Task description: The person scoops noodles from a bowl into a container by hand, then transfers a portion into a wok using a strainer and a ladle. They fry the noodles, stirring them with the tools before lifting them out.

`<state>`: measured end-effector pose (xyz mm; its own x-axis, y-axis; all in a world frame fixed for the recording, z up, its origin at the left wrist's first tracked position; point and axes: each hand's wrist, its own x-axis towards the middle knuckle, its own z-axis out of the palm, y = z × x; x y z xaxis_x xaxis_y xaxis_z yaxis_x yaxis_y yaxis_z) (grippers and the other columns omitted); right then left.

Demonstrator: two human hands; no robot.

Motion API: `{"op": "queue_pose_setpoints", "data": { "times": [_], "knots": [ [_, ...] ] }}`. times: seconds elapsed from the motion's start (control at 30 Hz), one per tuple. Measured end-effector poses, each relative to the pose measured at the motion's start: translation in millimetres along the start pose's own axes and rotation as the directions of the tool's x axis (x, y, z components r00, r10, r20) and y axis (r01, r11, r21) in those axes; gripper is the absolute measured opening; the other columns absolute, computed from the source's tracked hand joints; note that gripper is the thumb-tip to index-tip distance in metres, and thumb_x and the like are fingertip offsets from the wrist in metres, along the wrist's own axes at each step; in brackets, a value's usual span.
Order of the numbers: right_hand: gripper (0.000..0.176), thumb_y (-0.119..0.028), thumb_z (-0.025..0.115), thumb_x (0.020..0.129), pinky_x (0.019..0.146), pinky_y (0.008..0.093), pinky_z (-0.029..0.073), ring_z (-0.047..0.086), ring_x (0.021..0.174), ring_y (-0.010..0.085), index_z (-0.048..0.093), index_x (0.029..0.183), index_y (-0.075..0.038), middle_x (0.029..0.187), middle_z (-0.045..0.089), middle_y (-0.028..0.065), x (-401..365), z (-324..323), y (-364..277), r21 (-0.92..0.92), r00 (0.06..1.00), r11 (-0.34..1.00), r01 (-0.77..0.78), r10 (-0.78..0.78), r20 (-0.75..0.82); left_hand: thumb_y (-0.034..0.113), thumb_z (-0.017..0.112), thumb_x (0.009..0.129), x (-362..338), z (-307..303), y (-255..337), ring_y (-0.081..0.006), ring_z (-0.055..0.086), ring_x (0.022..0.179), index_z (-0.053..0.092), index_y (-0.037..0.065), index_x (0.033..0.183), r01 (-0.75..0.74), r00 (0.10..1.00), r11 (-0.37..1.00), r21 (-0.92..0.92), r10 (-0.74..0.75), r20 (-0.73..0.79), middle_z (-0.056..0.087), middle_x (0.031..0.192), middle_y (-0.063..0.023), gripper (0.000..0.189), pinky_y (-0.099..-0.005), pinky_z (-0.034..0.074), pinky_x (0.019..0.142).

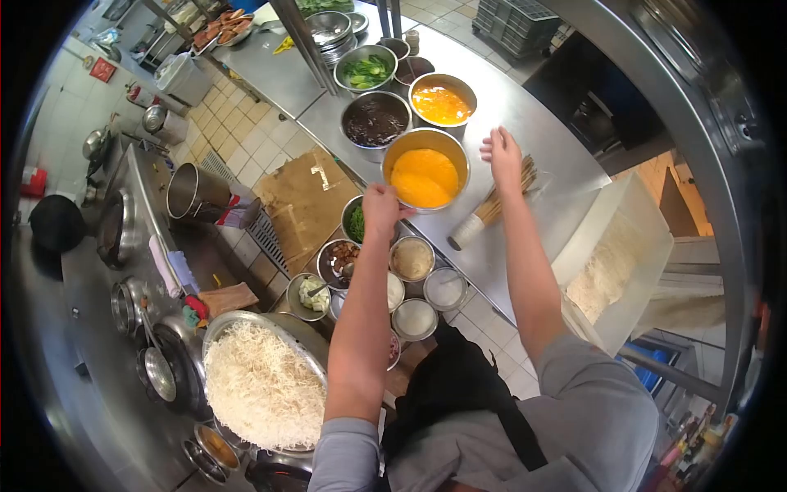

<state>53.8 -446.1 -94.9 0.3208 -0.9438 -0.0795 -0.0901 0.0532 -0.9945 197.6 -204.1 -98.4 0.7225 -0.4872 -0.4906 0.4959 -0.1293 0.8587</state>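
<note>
A metal pot of orange-yellow liquid [425, 177] stands on the steel counter [525, 123]. At its near left rim is my left hand [384, 211], with the fingers closed at the edge; whether they grip the rim is hard to tell. My right hand [502, 156] is raised to the right of the pot, apart from it, fingers apart and holding nothing. Under the right forearm lies a bamboo whisk [492, 215] with a pale wrapped end. Behind the pot are a second pot of yellow liquid [443, 100] and a pot of dark liquid [376, 120].
A bowl of green vegetables [366, 69] sits farther back. Small containers, one with chopped greens [355, 221], line the counter's near side. A large bowl of white shreds [264, 385] is at lower left. A tub of pale powder [607, 266] stands at right.
</note>
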Motion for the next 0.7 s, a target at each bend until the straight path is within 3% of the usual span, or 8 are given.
{"op": "queue_pose_setpoints", "data": {
  "times": [0.07, 0.13, 0.23, 0.33, 0.43, 0.5, 0.57, 0.7],
  "knots": [
    [0.058, -0.030, 0.061, 0.107, 0.072, 0.0291, 0.055, 0.069, 0.081, 0.0160, 0.050, 0.150, 0.006, 0.105, 0.072, 0.0140, -56.6, -24.1, -15.6, -0.107, 0.999, 0.993, -0.047, 0.047, -0.002, 0.017, 0.063, 0.103, -6.4, -1.5, 5.5, -0.0255, 0.072, 0.071, 0.051, -0.006, 0.109, 0.019, 1.000, 0.998, 0.059, -0.017, -0.021, 0.063, 0.098, -0.0189, 0.026, -0.0369, 0.066, 0.056],
    [0.054, -0.029, 0.062, 0.106, 0.074, 0.0310, 0.056, 0.069, 0.081, 0.0167, 0.055, 0.148, 0.004, 0.100, 0.071, 0.0118, -90.1, -40.5, 28.0, -0.079, 1.000, 0.997, 0.001, 0.000, 0.005, 0.024, 0.069, 0.102, -27.3, -10.2, 21.5, -0.0240, 0.073, 0.081, 0.052, -0.007, 0.116, 0.032, 0.996, 0.980, 0.198, -0.015, -0.086, 0.065, 0.105, -0.0190, 0.037, -0.0363, 0.066, 0.063],
    [0.053, -0.032, 0.065, 0.104, 0.078, 0.0345, 0.056, 0.071, 0.081, 0.0207, 0.060, 0.145, 0.000, 0.104, 0.073, 0.0155, -125.1, -60.8, 37.3, -0.557, 0.967, 0.795, 0.242, -0.245, 0.070, 0.031, 0.074, 0.100, -108.6, -18.8, 41.1, -0.0194, 0.071, 0.086, 0.053, -0.007, 0.120, -0.150, 0.981, 0.968, 0.201, 0.171, -0.092, 0.065, 0.108, -0.0153, 0.048, -0.0326, 0.063, 0.063],
    [0.059, -0.046, 0.068, 0.101, 0.073, 0.0326, 0.058, 0.071, 0.082, 0.0154, 0.063, 0.146, -0.008, 0.090, 0.073, 0.0170, -137.0, -53.7, 23.7, -0.655, 0.967, 0.713, 0.248, -0.144, 0.210, 0.020, 0.070, 0.103, -212.1, -51.0, 56.1, -0.0173, 0.070, 0.094, 0.054, -0.004, 0.133, -0.183, 0.983, 0.955, 0.233, 0.181, 0.030, 0.064, 0.119, -0.0146, 0.042, -0.0319, 0.062, 0.072],
    [0.063, -0.051, 0.069, 0.097, 0.081, 0.0364, 0.059, 0.076, 0.092, 0.0240, 0.062, 0.148, -0.015, 0.096, 0.076, 0.0220, -156.0, -35.8, -21.6, -0.819, 0.868, 0.559, -0.129, 0.464, 0.179, 0.008, 0.064, 0.104, -301.8, -98.2, 81.4, -0.0182, 0.071, 0.093, 0.056, 0.001, 0.136, -0.127, 0.991, 0.974, 0.186, 0.133, -0.021, 0.065, 0.125, -0.0118, 0.033, -0.0332, 0.061, 0.079],
    [0.062, -0.051, 0.066, 0.099, 0.097, 0.0456, 0.055, 0.072, 0.111, 0.0385, 0.062, 0.146, -0.011, 0.117, 0.075, 0.0259, -159.5, -54.5, 30.0, -0.833, 0.944, 0.552, 0.045, 0.249, 0.216, 0.007, 0.062, 0.104, -353.4, -134.3, 90.3, -0.0192, 0.071, 0.092, 0.058, 0.000, 0.133, -0.184, 0.963, 0.968, 0.170, 0.212, -0.164, 0.066, 0.126, -0.0119, 0.030, -0.0328, 0.061, 0.079],
    [0.062, -0.052, 0.062, 0.101, 0.105, 0.0502, 0.051, 0.066, 0.122, 0.0439, 0.061, 0.145, -0.009, 0.127, 0.071, 0.0279, -176.4, -71.2, 34.0, -0.866, 0.962, 0.492, 0.085, 0.187, 0.200, 0.009, 0.063, 0.102, -408.9, -175.5, 95.2, -0.0187, 0.069, 0.093, 0.061, 0.000, 0.131, -0.236, 0.897, 0.941, 0.242, 0.307, -0.318, 0.068, 0.127, -0.0127, 0.030, -0.0330, 0.060, 0.079],
    [0.055, -0.045, 0.065, 0.101, 0.106, 0.0508, 0.051, 0.066, 0.126, 0.0421, 0.064, 0.142, -0.008, 0.131, 0.070, 0.0276, -219.2, -124.7, 64.5, -0.862, 0.964, 0.478, 0.170, 0.099, 0.245, 0.017, 0.068, 0.103, -506.0, -251.0, 74.1, -0.0160, 0.065, 0.088, 0.062, 0.001, 0.129, -0.296, 0.688, 0.915, 0.273, 0.403, -0.604, 0.068, 0.118, -0.0118, 0.031, -0.0295, 0.056, 0.076]
  ]
}}
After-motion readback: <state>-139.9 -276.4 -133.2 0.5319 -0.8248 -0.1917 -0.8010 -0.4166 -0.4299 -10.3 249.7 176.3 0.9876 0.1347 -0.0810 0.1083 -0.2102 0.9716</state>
